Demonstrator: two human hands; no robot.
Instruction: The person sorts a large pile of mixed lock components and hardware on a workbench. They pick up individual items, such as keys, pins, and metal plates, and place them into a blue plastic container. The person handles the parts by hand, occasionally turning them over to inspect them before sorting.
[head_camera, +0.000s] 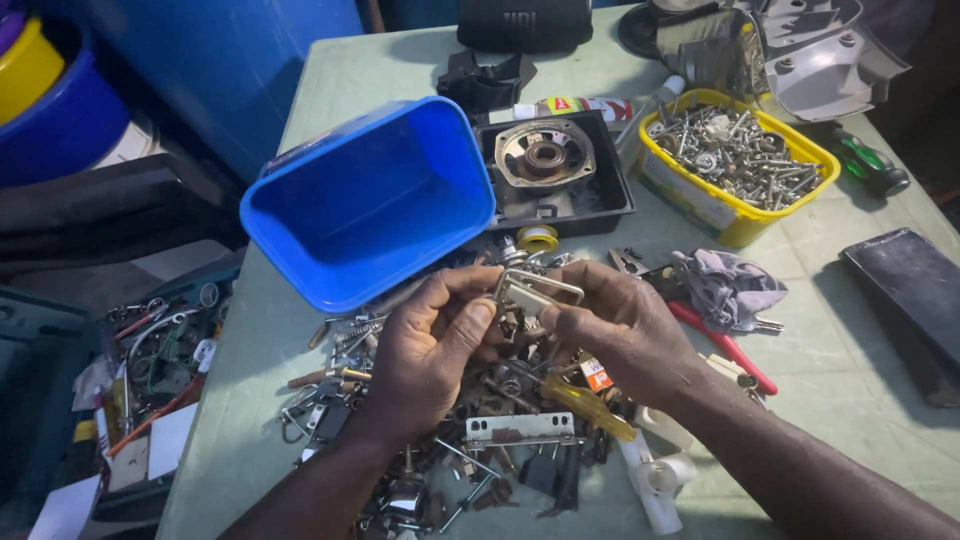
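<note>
A: What is the thing in the hands?

B: It is a small metal bracket (535, 290), bent from flat pale strip into a rectangular loop, with a plate part on its left end. It looks silver-grey and a little worn.

A: How do the hands hold it?

B: The left hand (432, 345) pinches the plate end between thumb and fingers, closed tight on it. The right hand (620, 330) grips the other end in the same way, fingers curled around the loop. So the 2 hands both grasp the bracket, no open fingers.

A: Where is it?

B: It is lifted above a heap of loose hardware (470, 420) on the green table (850, 400), just in front of the tipped blue plastic tub (370, 200).

A: And which way does it lie?

B: Its long axis goes left to right, almost level, the right end slightly lower. The plate end points to the left hand.

A: What is around?

B: A yellow tub of screws (735, 160) stands far right, a black tray with a round metal part (550, 165) behind, and a grey rag (730, 285) with red-handled pliers (725, 345) beside the right hand.
</note>
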